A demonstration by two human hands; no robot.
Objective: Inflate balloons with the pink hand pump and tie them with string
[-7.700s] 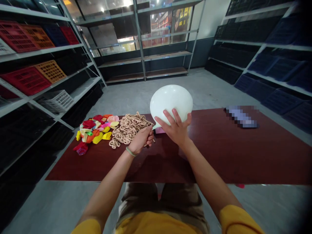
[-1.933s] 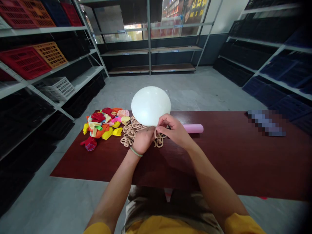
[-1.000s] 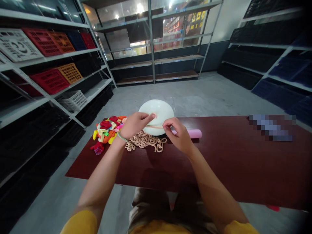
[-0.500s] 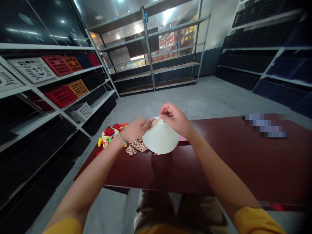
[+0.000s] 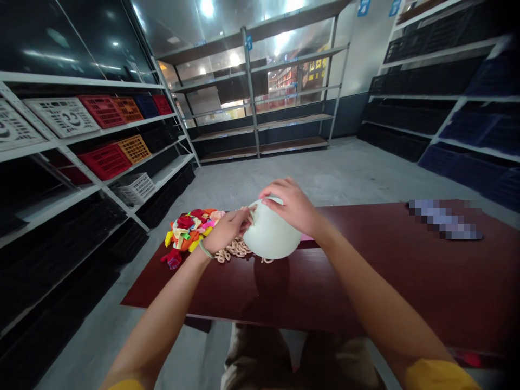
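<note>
A pale balloon (image 5: 274, 233) in hand over the bench (image 5: 377, 276)

The pale balloon, swollen and rounded, sits over the middle of the bench, in front of the wearer, with a dark reflection below it on the glossy red-brown top. The right hand (image 5: 296, 208) arches over its upper side, thumb and fingertips against the skin – a light grip, grasping the balloon from above. The left hand (image 5: 227, 232), a green band (image 5: 206, 249) around its wrist, has its fingers folded at the balloon's upper left; whether that grip is clenched on anything cannot be told, as the fingertips are partly hidden.

Just beneath and behind the left hand lie tan rope-like loops (image 5: 233, 249), partly covered by the balloon. Beyond them, toward the bench's left end, is a heap of limp coloured balloons (image 5: 193, 227) – red, yellow, orange, pink, green. A pink object (image 5: 305, 237) shows between the balloon and the right wrist, mostly hidden. Well apart, near the right end, lies a pixelated item (image 5: 444, 219). Crates (image 5: 105, 161) in red, orange and white line the shelves on the left.
</note>
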